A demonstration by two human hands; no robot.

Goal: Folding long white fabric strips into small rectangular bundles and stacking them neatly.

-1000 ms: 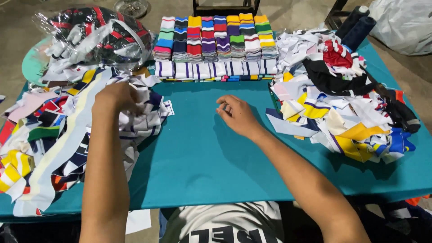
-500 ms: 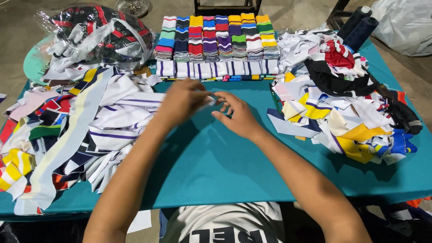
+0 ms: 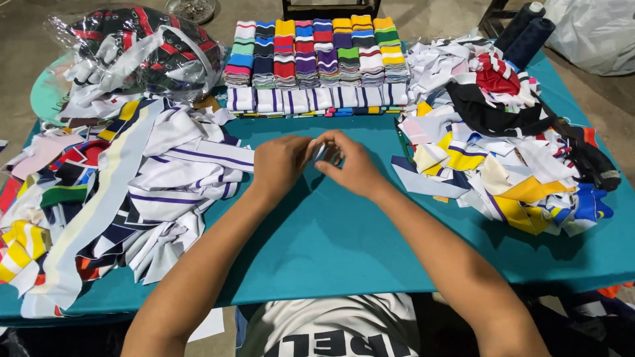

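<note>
Here, a small striped strip (image 3: 321,151) sits pinched between both hands' fingers (image 3: 329,165).

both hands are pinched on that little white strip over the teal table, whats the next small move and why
Probably fold the strip flat and square its ends. The left hand and right hand meet on a small white striped strip held just above the teal table, and the row of folded pieces behind it lies flat and even.
</note>
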